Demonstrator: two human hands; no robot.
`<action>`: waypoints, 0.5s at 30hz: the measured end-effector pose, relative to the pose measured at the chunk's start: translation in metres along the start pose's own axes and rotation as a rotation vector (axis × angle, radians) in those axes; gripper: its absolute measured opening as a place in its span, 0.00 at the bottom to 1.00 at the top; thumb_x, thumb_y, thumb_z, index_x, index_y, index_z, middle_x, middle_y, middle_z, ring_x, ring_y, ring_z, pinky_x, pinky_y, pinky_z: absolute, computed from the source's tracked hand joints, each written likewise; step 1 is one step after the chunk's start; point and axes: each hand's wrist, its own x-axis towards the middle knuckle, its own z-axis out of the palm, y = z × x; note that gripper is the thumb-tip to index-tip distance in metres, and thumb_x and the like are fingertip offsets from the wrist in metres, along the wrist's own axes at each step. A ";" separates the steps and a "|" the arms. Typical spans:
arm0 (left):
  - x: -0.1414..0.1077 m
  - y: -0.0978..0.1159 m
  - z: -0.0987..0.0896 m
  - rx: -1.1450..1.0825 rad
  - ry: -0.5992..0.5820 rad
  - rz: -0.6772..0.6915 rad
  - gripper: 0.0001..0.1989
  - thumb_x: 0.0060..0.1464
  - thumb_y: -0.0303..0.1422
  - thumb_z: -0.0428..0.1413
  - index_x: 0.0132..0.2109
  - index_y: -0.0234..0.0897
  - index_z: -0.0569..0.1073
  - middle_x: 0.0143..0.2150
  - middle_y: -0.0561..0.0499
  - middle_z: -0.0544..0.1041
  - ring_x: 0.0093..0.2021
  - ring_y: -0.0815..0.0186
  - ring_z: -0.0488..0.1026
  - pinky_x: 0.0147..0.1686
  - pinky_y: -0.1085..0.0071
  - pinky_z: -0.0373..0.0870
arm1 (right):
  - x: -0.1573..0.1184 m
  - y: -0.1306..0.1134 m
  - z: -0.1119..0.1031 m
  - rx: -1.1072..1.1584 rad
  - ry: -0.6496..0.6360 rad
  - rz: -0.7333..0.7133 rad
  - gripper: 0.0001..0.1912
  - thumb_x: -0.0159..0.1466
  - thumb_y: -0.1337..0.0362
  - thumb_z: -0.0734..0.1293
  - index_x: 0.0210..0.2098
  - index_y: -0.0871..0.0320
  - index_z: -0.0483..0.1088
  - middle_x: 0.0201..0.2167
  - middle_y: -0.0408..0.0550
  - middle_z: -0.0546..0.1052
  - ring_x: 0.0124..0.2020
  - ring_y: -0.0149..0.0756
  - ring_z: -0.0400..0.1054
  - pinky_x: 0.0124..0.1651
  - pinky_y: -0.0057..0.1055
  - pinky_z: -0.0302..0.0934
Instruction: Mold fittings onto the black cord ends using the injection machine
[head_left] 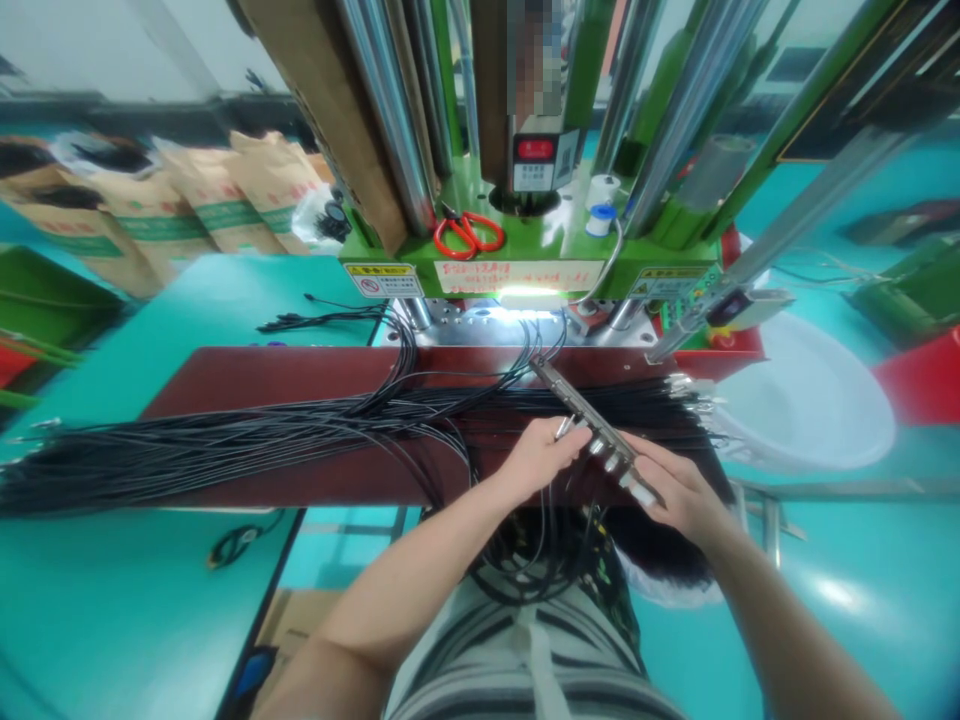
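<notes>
A long metal bar [574,395] with several silver connectors along its lower edge is held at a slant above the dark red board [225,375]. My left hand [541,455] pinches a small silver connector at the bar's near side. My right hand [679,490] grips the bar's lower right end, fingers behind it and thumb in front. Thin black cables rise from the bar's upper end and hang below my hands. Behind the bar, a thick bundle of black cables [225,440] lies across the board, with metal ends at the right.
A green press [390,255] with steel columns stands ahead, its lit metal base beneath. Red-handled scissors [469,235] and a spool [600,220] rest on it. A white basin [817,400] is at the right; paper sacks [172,210] stand at the back left.
</notes>
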 end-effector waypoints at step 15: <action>0.003 -0.003 -0.003 0.017 0.008 -0.019 0.20 0.47 0.46 0.53 0.21 0.35 0.64 0.15 0.58 0.59 0.16 0.76 0.53 0.18 0.77 0.50 | 0.000 -0.001 -0.002 -0.148 0.009 -0.096 0.20 0.57 0.55 0.64 0.48 0.53 0.71 0.41 0.49 0.75 0.39 0.42 0.70 0.33 0.31 0.67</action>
